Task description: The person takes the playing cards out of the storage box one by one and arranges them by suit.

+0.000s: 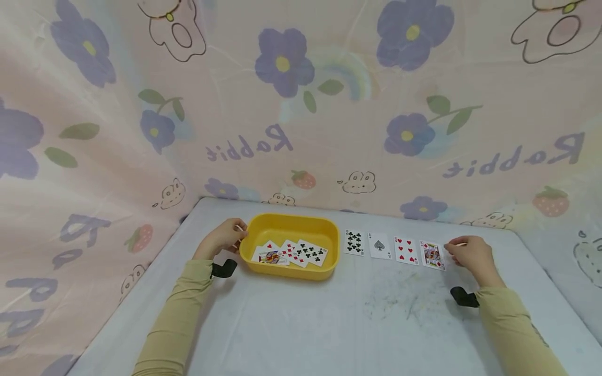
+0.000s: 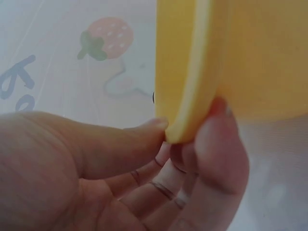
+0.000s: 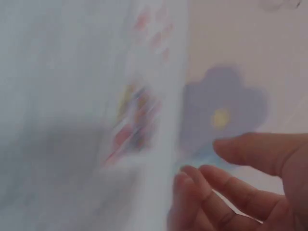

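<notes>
My left hand [image 1: 223, 236] pinches the left rim of a yellow plastic basin [image 1: 289, 272]; the left wrist view shows thumb and fingers on either side of that rim [image 2: 195, 72]. Inside lie several playing cards [image 1: 274, 257], overlapping and face up. To the basin's right, a row of cards runs along the table: ten of clubs [image 1: 354, 243], ace of spades [image 1: 379, 246], six of hearts [image 1: 406, 250] and a red-suited face card [image 1: 432, 255]. Just beside the face card is my right hand [image 1: 474, 256], fingers loosely bent, with a gap between thumb and fingertips in the blurred right wrist view.
A white cloth covers the table [image 1: 301, 324], with dark smudges [image 1: 400, 305] in front of the card row. Patterned curtains [image 1: 329, 136] with flowers and rabbits rise behind and at the sides. Black straps [image 1: 223, 269] are on both wrists.
</notes>
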The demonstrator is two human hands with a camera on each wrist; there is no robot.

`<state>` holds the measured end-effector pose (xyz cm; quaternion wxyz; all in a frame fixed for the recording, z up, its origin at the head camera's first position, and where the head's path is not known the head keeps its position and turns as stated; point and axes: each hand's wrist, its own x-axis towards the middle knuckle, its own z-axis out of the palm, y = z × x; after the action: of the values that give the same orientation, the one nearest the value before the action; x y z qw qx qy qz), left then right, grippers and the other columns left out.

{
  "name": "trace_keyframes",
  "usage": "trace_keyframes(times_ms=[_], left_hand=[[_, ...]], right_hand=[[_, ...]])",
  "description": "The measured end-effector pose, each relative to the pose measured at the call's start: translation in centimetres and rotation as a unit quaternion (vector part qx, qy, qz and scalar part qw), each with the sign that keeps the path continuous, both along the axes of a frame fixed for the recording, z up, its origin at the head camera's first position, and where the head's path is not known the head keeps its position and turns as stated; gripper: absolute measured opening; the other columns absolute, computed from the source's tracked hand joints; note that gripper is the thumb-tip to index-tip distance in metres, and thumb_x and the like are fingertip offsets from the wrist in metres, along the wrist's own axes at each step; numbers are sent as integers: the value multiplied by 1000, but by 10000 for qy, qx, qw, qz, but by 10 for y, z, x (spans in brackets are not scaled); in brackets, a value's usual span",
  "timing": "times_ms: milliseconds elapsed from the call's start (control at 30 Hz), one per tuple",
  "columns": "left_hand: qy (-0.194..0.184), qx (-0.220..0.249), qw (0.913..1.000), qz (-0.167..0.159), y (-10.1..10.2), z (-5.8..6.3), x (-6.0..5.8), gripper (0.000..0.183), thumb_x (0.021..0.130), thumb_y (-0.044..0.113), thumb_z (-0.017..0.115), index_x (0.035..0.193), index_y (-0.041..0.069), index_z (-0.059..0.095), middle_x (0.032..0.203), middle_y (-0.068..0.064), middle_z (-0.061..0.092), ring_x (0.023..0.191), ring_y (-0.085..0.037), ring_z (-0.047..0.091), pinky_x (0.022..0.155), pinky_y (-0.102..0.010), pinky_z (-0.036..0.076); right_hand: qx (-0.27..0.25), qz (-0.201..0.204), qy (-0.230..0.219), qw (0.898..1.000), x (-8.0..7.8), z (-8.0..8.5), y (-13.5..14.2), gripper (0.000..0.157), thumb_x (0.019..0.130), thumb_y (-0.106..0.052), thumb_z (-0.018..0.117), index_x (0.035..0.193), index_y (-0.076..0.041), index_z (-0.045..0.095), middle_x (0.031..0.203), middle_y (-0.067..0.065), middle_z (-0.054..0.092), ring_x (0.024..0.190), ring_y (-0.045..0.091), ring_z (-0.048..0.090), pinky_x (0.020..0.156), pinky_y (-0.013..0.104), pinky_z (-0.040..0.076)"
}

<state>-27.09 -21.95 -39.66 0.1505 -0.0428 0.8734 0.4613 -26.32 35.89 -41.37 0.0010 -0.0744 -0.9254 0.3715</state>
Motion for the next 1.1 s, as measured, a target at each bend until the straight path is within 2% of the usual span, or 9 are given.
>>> trace_keyframes(times_ms=[133,300,400,533,733,933,1100], left_hand=[[-15,22,10000,10,-1,-1,-1,19,100,10,49,115,-2,47,95,-18,54,70,-24,58,60,-32,56],[-18,117,9999,-10,-3,-2,-2,21,100,10,49,117,-2,46,98,-21,54,74,-27,59,59,-32,56],[-7,108,9999,-13,-4,-1,-3,21,100,11,49,117,-2,46,97,-20,55,73,-26,59,60,-32,56],[-24,81,10000,12,-4,-2,-3,20,100,11,50,116,-1,47,97,-19,55,72,-24,58,61,-32,57],[-3,86,10000,50,-4,-4,-3,20,100,11,50,115,-1,46,97,-19,54,72,-25,59,60,-32,57],[89,122,9999,27,-3,-4,-2,18,100,11,49,114,-1,46,94,-17,54,68,-22,58,57,-32,56],[64,154,9999,46,-2,-4,-1,17,100,10,49,113,-1,47,93,-18,55,69,-24,59,56,-31,55]], right_hand=[[-418,861,161,9953,-6,24,-33,43,98,-22,55,120,14,53,104,29,63,82,25,67,70,35,57],[-953,2029,230,9743,-17,52,-83,44,99,-23,55,127,10,50,119,29,58,97,24,64,83,36,54],[-1103,2447,228,9630,-25,67,-116,41,97,-23,57,127,6,53,119,25,59,101,28,63,87,39,52],[-1249,2776,193,9523,-35,79,-158,36,96,-20,60,124,4,56,116,21,62,100,30,63,88,40,52],[-1387,3116,-156,9399,-49,82,-209,32,96,-16,58,122,4,57,115,19,63,102,31,62,89,39,51],[-1572,3377,-903,9236,-61,68,-246,36,95,-17,60,123,4,57,120,24,59,110,40,56,91,40,50],[-1432,3597,-1341,9122,-66,56,-265,41,96,-21,57,126,8,54,118,24,60,109,39,57,89,39,51]])
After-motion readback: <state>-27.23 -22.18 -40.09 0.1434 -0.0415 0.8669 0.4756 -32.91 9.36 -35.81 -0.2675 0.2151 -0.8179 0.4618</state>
